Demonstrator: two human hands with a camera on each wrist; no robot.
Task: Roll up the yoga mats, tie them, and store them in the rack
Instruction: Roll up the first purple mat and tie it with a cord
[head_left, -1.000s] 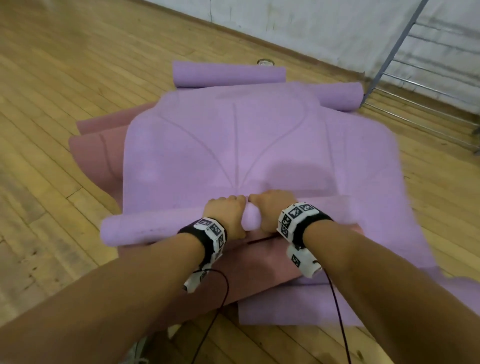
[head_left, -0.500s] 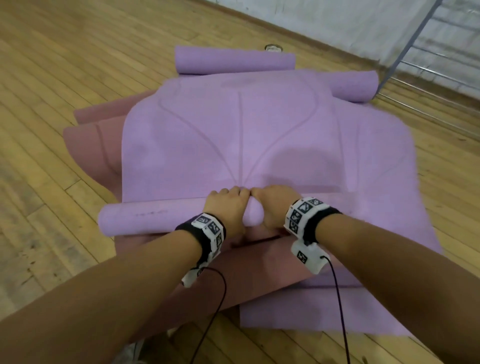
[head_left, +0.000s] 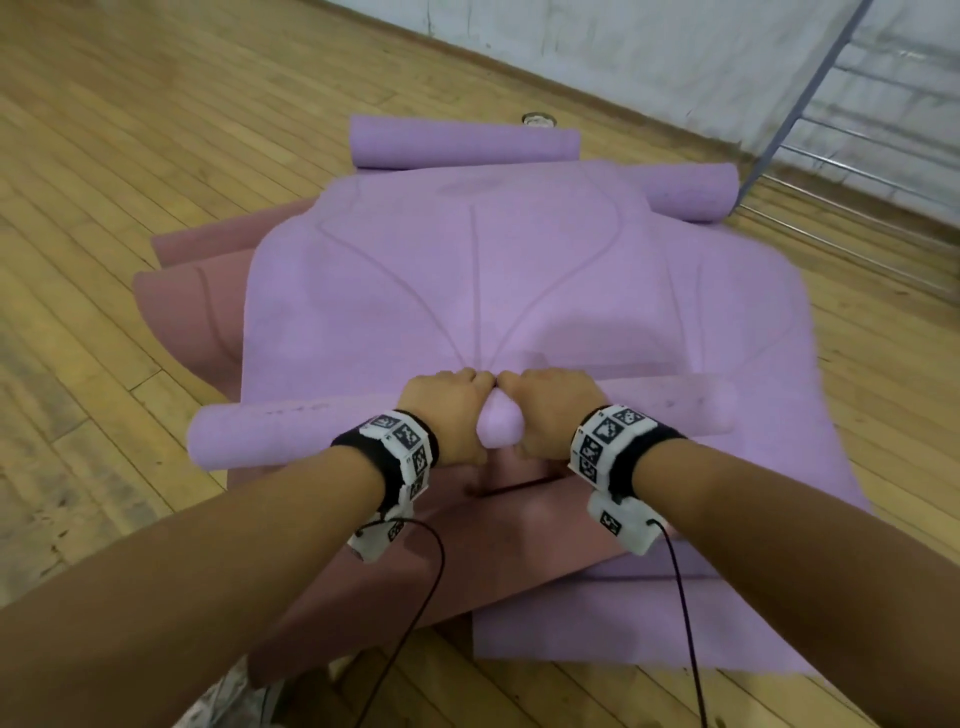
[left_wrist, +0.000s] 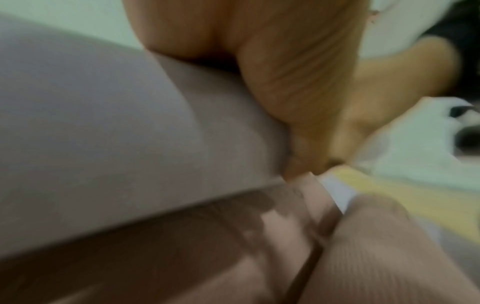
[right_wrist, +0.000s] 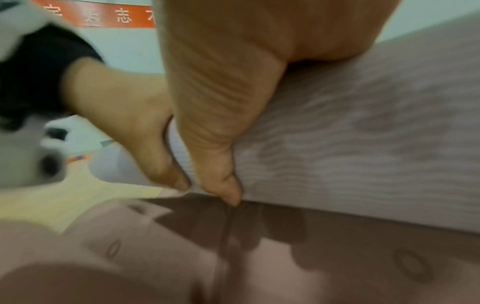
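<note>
Both hands on the near roll of the lilac mat (head_left: 519, 291), mid-floor.

Rolled portion (head_left: 291, 434) lies crosswise at the mat's near end; the rest spreads flat toward the far wall. Left hand (head_left: 447, 415) and right hand (head_left: 550, 410) sit side by side at the roll's middle, each grip grasping the roll, fingers curled over its far side, thumbs tucked at its near underside in the wrist views. Under it lie a dusty-pink mat (head_left: 192, 306), showing at left and near, and another lilac mat (head_left: 597, 623), showing at near right. Two rolled lilac mats rest at the far end: one (head_left: 462, 143) far centre, one (head_left: 691, 195) far right, beside the metal rack (head_left: 810, 83). Wooden floor (head_left: 130, 130) all around.
</note>
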